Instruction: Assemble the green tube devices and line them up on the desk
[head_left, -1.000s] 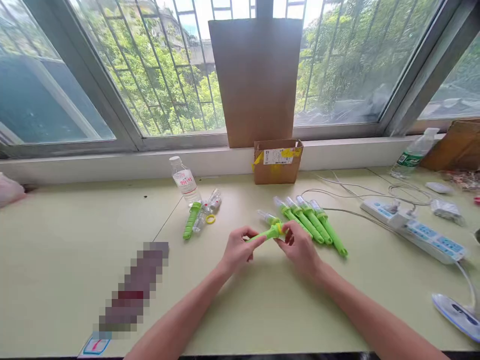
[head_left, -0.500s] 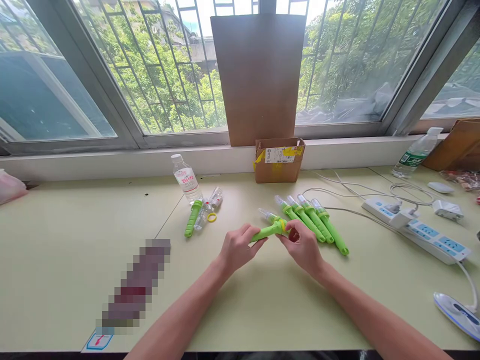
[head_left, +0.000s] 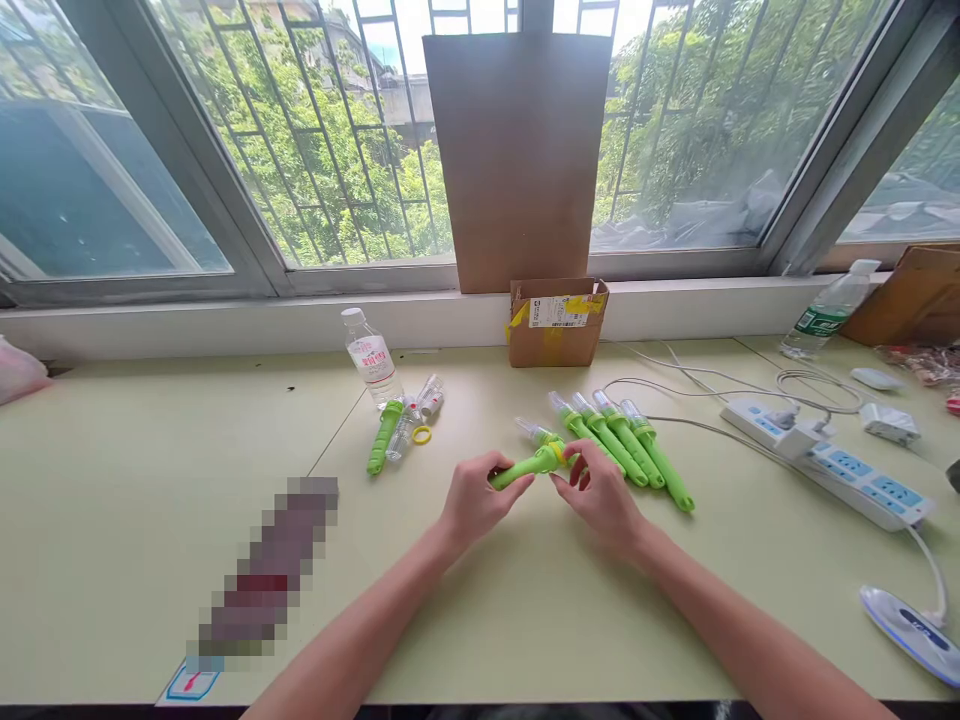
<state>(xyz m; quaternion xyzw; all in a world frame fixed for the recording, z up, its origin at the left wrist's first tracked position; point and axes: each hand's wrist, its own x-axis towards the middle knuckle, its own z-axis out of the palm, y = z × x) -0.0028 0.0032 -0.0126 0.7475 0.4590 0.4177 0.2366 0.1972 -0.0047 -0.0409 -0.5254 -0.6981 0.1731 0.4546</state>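
Observation:
A green plastic handle (head_left: 529,466) with a yellow ring (head_left: 557,453) at its right end is held low over the table. My left hand (head_left: 480,495) is closed round the handle's left part. At the ringed end, the thumb and fingers of my right hand (head_left: 600,490) pinch the yellow ring. Just behind lies a green piece with a clear tip (head_left: 537,432), partly hidden by the held handle. To the right, several green handles with clear tubes (head_left: 626,445) lie side by side. Another green handle (head_left: 384,437), clear tubes (head_left: 405,430) and a loose yellow ring (head_left: 421,435) are at the left.
A water bottle (head_left: 371,358) stands behind the left parts. A small cardboard box (head_left: 555,345) is by the window ledge. On the right are a power strip (head_left: 832,462), cables, a second bottle (head_left: 831,310) and a white device (head_left: 911,635). A blurred-out item (head_left: 274,565) lies front left.
The held handle has shifted slightly left and down with my left hand. My right fingers have changed their position at the yellow ring, with the fingertips now more over it.

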